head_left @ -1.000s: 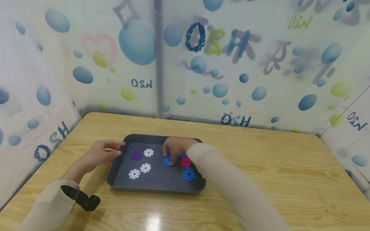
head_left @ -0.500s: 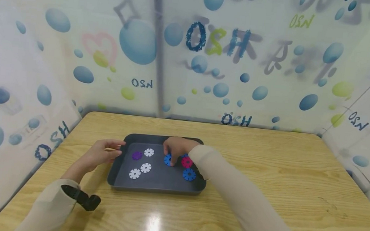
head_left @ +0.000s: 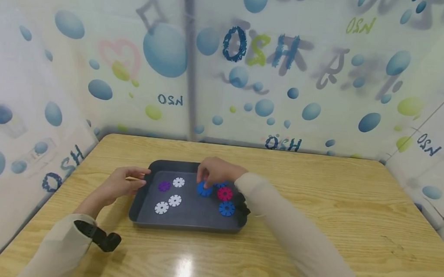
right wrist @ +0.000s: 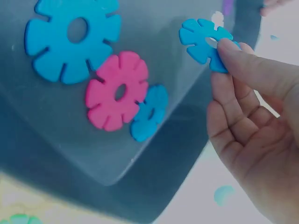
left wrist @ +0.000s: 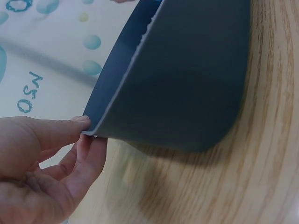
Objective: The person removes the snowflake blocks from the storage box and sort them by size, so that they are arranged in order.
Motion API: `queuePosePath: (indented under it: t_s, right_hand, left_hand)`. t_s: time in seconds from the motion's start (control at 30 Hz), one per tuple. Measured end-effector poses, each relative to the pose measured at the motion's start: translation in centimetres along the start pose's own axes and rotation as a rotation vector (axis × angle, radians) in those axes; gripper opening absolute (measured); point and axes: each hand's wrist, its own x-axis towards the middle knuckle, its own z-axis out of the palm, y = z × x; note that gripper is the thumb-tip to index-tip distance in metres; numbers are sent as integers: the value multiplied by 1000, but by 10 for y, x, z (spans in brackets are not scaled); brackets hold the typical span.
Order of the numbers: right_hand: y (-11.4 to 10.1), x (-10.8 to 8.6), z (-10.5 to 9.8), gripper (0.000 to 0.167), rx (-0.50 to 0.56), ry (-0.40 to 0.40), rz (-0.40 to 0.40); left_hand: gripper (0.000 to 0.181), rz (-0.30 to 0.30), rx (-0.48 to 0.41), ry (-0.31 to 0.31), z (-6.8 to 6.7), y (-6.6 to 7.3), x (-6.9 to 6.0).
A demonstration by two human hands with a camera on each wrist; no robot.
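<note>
The flat blue notched disc [right wrist: 198, 36] was pinched in the right hand's grip [head_left: 221, 169] over the dark grey rectangular tray [head_left: 188, 220], its hole plain only in the right wrist view. The left wrist view showed the left hand's grip [left wrist: 46, 179] pinching the tray's rim; only the head view showed three white notched discs [head_left: 164, 208].
</note>
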Motion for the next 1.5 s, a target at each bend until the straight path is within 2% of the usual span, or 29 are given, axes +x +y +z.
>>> queuePosePath:
  t_s: [0.17, 0.33, 0.6, 0.9, 1.2, 1.5]
  right_hand:
    - [13, -15, -15, 15, 59, 73, -49]
    - [28, -39, -30, 14, 124, 133, -62]
    - [55, -80, -38, 12, 177, 216, -4]
    - [92, -121, -35, 11, 248, 273, 92]
    - [121, -156, -24, 15, 325, 277, 156]
    - [142, -173, -11, 16, 335, 274, 209]
  left_hand:
    - [42, -5, 0, -3, -1, 0, 1]
    - [42, -3, -6, -6, -1, -1, 1]
    - [42, -17, -1, 4, 0, -3, -2]
    - [42, -20, 5, 6, 1, -5, -2]
    - [42, 26, -14, 2, 1, -1, -4]
    - [43, 31, -17, -4, 0, -2, -1]
